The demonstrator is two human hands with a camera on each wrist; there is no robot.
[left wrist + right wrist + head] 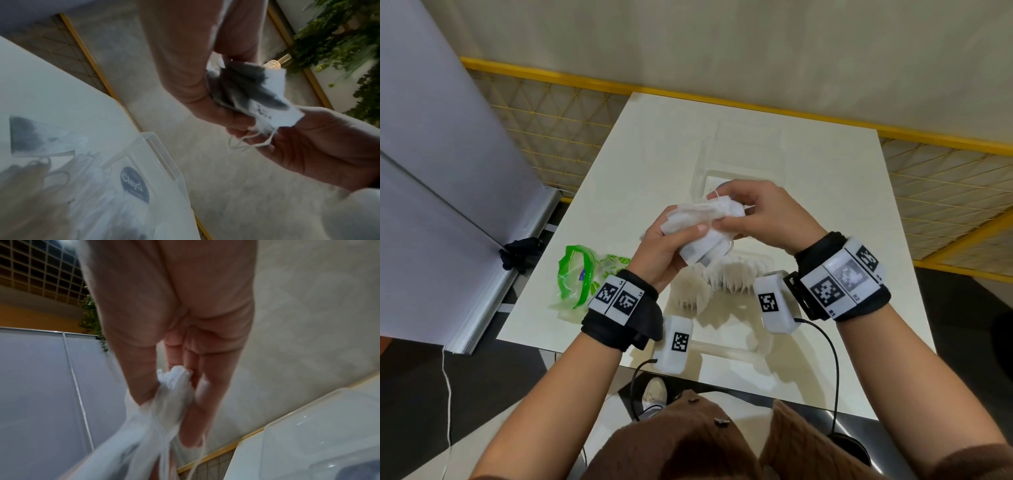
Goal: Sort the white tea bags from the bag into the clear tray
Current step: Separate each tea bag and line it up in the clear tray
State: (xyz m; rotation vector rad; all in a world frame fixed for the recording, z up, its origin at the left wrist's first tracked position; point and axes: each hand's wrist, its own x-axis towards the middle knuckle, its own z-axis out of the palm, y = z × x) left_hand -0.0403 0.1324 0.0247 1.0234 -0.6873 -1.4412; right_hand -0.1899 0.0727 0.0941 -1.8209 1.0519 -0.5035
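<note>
Above the middle of the table my left hand (671, 240) grips a bunch of white tea bags (698, 222) with strings. My right hand (739, 219) pinches the top edges of that same bunch. In the left wrist view the tea bags (255, 95) show dark contents and loose threads between both hands. The right wrist view shows my right fingers (197, 386) closed on the white tea bags (172, 395). Below the hands stands the clear tray (736, 346), with several tea bags (722, 277) standing in a row inside. The green-printed clear bag (578, 281) lies at the table's left edge.
A second clear tray (709, 164) with a round dark label sits farther back on the white table (842, 205). A yellow mesh fence (558, 113) runs behind the table. A grey panel (431, 171) stands at the left. Cables hang off the near edge.
</note>
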